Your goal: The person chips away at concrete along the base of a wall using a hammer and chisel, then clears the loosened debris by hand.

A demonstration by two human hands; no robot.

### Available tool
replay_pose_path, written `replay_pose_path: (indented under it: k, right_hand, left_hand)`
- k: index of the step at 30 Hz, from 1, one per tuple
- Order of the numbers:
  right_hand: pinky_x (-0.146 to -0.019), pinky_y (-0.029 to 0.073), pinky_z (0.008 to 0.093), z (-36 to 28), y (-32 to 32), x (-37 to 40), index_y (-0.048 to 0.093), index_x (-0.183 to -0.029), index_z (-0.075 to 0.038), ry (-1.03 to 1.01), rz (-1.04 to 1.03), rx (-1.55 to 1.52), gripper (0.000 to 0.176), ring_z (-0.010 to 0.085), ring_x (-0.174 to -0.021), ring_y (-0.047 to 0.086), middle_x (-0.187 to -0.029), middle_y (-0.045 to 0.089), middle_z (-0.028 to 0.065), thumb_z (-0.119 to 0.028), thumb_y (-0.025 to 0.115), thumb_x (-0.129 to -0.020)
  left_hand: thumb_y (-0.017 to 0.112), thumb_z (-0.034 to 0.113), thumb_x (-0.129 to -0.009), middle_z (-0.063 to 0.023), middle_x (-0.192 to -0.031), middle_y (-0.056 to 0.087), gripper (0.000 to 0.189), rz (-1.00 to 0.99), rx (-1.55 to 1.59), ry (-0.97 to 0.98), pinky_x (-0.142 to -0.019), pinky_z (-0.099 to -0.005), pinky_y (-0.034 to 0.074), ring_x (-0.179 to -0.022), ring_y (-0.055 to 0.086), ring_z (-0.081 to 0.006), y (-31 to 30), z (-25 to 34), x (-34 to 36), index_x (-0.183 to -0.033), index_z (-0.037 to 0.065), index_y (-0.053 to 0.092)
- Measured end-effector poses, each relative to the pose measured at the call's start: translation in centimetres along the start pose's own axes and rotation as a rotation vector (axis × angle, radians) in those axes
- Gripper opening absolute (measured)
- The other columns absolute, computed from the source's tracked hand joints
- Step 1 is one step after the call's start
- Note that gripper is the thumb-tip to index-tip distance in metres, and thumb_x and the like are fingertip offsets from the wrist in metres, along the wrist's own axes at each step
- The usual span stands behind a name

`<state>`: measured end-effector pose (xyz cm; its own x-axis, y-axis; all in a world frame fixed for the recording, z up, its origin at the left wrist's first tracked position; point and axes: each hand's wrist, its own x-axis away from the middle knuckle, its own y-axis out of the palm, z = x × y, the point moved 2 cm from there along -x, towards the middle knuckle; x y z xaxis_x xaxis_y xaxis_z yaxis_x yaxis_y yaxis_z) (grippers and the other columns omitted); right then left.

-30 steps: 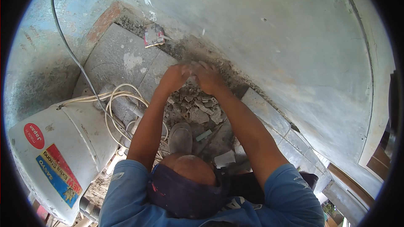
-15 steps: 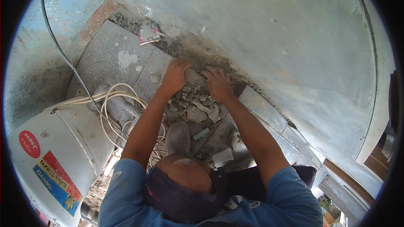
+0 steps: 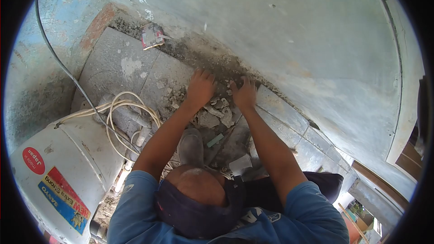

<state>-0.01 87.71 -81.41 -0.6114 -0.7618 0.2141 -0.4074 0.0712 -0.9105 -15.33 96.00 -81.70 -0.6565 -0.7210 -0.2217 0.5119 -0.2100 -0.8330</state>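
Observation:
My left hand lies over the inner edge of the grey floor slabs, beside the dirt strip along the wall. Its fingers are slightly apart and I see nothing held in them. A short gap to the right, my right hand rests low by the wall base, thumb apart from the fingers, with nothing visible in its grasp. Both fingertips point toward the wall, and what lies under the palms is hidden. Below and between the hands is a heap of broken concrete rubble.
On the left stands a white tank with coiled cream cable and a dark hose. A torn packet lies by the wall. Below the rubble are a boot, a green strip and a pale scrap.
My left hand has shifted right and slightly down; my right hand has moved right, toward the slabs along the wall. The grey piece seen between the hands earlier is no longer visible there.

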Motion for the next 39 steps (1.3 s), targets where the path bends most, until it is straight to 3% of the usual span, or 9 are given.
replay_pose_path:
  k: [2, 7, 9, 14, 22, 24, 28, 33, 39]
  right_hand:
    - [-0.092, 0.04, 0.0472, -0.8, 1.0, -0.1, 0.056, -0.114, -0.01, 0.158, -0.017, -0.035, 0.048, 0.0372, -0.111, 0.047, -0.116, 0.052, 0.0177, -0.04, 0.067, -0.078]
    - [-0.092, 0.042, 0.0463, -0.1, 2.6, -1.1, 0.055, -0.116, -0.007, -0.161, -0.072, -0.336, 0.055, 0.0409, -0.104, 0.053, -0.111, 0.055, 0.0263, -0.041, 0.069, -0.075]
    - [-0.093, 0.041, 0.0473, -0.6, 1.4, -0.8, 0.054, -0.118, -0.008, -0.049, -0.062, -0.233, 0.055, 0.041, -0.108, 0.051, -0.115, 0.054, 0.0243, -0.039, 0.069, -0.075]
    - [-0.096, 0.039, 0.0477, -1.4, 2.6, -0.2, 0.053, -0.118, -0.009, 0.146, -0.066, -0.071, 0.053, 0.0408, -0.113, 0.047, -0.119, 0.053, 0.0213, -0.033, 0.07, -0.075]
    - [-0.099, 0.033, 0.0487, -1.7, 2.7, -0.1, 0.051, -0.123, -0.014, -0.276, 0.01, -0.252, 0.047, 0.0349, -0.117, 0.046, -0.126, 0.051, 0.0129, -0.034, 0.063, -0.082]
    - [-0.098, 0.034, 0.0514, -3.7, 2.3, 0.6, 0.054, -0.121, -0.018, -0.327, 0.007, -0.111, 0.044, 0.0341, -0.119, 0.043, -0.13, 0.047, 0.0109, -0.035, 0.062, -0.082]
    - [-0.094, 0.036, 0.0552, -4.4, 1.8, -0.1, 0.062, -0.11, -0.022, -0.36, -0.09, 0.118, 0.027, 0.0292, -0.119, 0.043, -0.131, 0.044, 0.0051, -0.034, 0.055, -0.086]
    - [-0.091, 0.039, 0.0527, 0.3, 0.7, -1.6, 0.064, -0.099, -0.019, -0.436, -0.158, 0.127, 0.021, 0.0263, -0.113, 0.047, -0.118, 0.05, 0.0046, -0.032, 0.053, -0.088]
    - [-0.09, 0.039, 0.0505, 1.0, 1.2, 0.0, 0.064, -0.099, -0.018, -0.277, -0.076, 0.013, 0.02, 0.0271, -0.11, 0.048, -0.113, 0.053, 0.0055, -0.029, 0.055, -0.086]
  left_hand:
    - [0.07, 0.021, -0.072, -0.0119, -0.095, 0.061, 0.023, -0.136, -0.077, -0.06, -0.085, -0.0438, 0.042, -0.1, 0.053, -0.0303, 0.7, -0.5, -1.8, -0.087, 0.004, 0.066]
    - [0.072, 0.033, -0.069, -0.0104, -0.091, 0.062, 0.031, -0.429, -0.241, -0.223, -0.085, -0.0432, 0.04, -0.097, 0.054, -0.027, 1.0, 0.8, -4.7, -0.084, 0.006, 0.068]
    - [0.072, 0.033, -0.068, -0.0116, -0.093, 0.061, 0.033, -0.496, -0.27, -0.309, -0.085, -0.0447, 0.039, -0.098, 0.053, -0.0284, 0.5, 1.4, -4.9, -0.085, 0.005, 0.068]
    - [0.07, 0.03, -0.07, -0.014, -0.099, 0.059, 0.03, -0.316, -0.252, -0.35, -0.084, -0.0465, 0.038, -0.102, 0.05, -0.0329, 2.7, 0.8, -2.9, -0.086, 0.004, 0.068]
    - [0.065, 0.021, -0.075, -0.0097, -0.097, 0.062, 0.015, -0.38, -0.053, -0.372, -0.083, -0.0494, 0.037, -0.103, 0.05, -0.033, 3.0, -0.8, -2.4, -0.086, 0.012, 0.068]
    - [0.063, 0.014, -0.076, -0.0097, -0.093, 0.063, 0.01, 0.047, 0.141, -0.301, -0.081, -0.0478, 0.04, -0.096, 0.054, -0.0337, 1.8, -2.5, -2.5, -0.085, 0.014, 0.067]
    - [0.059, 0.012, -0.079, -0.0132, -0.098, 0.061, 0.011, 0.063, 0.25, -0.436, -0.084, -0.0475, 0.037, -0.1, 0.053, -0.0325, -0.5, -5.7, -1.9, -0.087, 0.01, 0.066]
    - [0.064, 0.005, -0.075, -0.016, -0.088, 0.062, 0.011, 0.09, 0.222, -0.209, -0.077, -0.0442, 0.045, -0.086, 0.058, -0.037, -3.9, -5.4, 1.0, -0.085, 0.001, 0.062]
    - [0.063, 0.012, -0.077, -0.0169, -0.101, 0.061, 0.017, 0.058, 0.293, -0.096, -0.086, -0.0467, 0.042, -0.096, 0.055, -0.0367, -3.8, -2.4, 3.3, -0.091, 0.002, 0.062]
